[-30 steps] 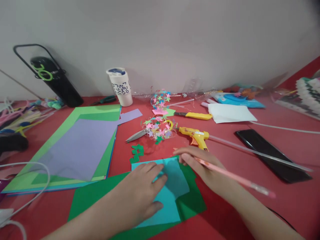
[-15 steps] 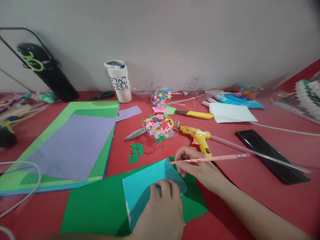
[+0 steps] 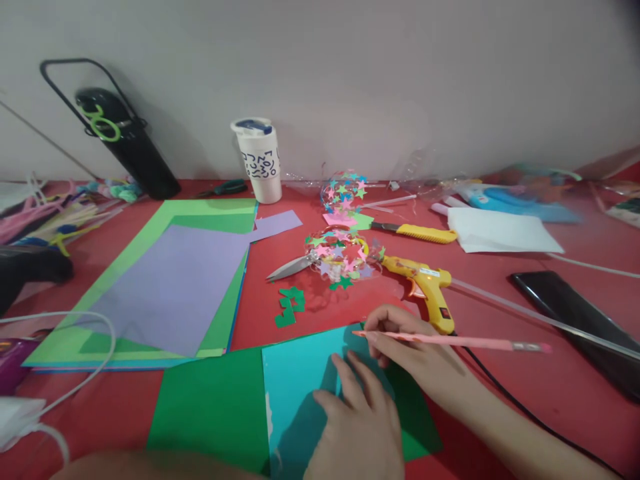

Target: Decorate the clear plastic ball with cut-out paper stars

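A turquoise sheet of paper (image 3: 293, 373) lies over a larger green sheet (image 3: 205, 400) in front of me. My left hand (image 3: 357, 420) rests on the turquoise sheet, fingers stretched and apart. My right hand (image 3: 405, 340) grips a pink pencil (image 3: 470, 341) between thumb and fingers. The pencil lies nearly level, its tip above the turquoise sheet's top edge and its eraser end to the right. Beyond the sheets are green paper scraps (image 3: 291, 307) and scissors (image 3: 290, 268), their handles partly covered by a clear ring of star confetti (image 3: 340, 253).
A yellow glue gun (image 3: 425, 283) with a long glue stick lies right of the scissors, near a black phone (image 3: 575, 327). Behind are a yellow cutter (image 3: 425, 232), white tumbler (image 3: 261, 163) and black bottle (image 3: 133, 150). Stacked coloured papers (image 3: 170, 287) and a white cable (image 3: 107, 320) lie left.
The view has turned left, so everything sits further right. My left hand has spread its curled fingers and slid up the turquoise sheet, closer to my right hand. My right hand still holds the pencil.
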`<state>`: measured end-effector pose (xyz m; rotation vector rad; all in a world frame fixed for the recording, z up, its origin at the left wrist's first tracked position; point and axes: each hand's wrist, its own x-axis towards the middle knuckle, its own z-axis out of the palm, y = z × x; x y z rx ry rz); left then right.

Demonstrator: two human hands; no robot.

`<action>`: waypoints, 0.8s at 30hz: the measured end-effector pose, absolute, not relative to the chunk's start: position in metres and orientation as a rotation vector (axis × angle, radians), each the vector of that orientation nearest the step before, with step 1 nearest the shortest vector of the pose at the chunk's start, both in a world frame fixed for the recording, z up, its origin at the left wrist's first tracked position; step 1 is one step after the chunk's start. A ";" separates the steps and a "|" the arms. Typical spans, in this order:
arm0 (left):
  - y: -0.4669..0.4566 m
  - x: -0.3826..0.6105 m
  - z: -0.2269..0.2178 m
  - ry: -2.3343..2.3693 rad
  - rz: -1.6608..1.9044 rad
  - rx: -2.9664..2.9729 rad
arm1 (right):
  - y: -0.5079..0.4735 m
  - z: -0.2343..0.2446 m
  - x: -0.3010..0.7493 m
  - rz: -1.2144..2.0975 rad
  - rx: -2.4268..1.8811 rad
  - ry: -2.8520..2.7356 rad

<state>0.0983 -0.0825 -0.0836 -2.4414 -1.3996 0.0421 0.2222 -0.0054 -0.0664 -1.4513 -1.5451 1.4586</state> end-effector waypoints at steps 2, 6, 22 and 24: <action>-0.084 0.099 -0.086 -1.387 0.029 -2.418 | -0.002 -0.063 0.223 1.491 -1.460 -1.552; -0.086 0.097 -0.090 -1.362 0.028 -2.407 | 0.003 -0.062 0.225 1.459 -1.435 -1.659; -0.082 0.092 -0.088 -1.226 0.012 -2.434 | 0.003 -0.064 0.233 1.346 -1.438 -1.724; -0.081 0.092 -0.086 -1.217 0.024 -2.448 | 0.002 -0.067 0.230 1.323 -1.418 -1.713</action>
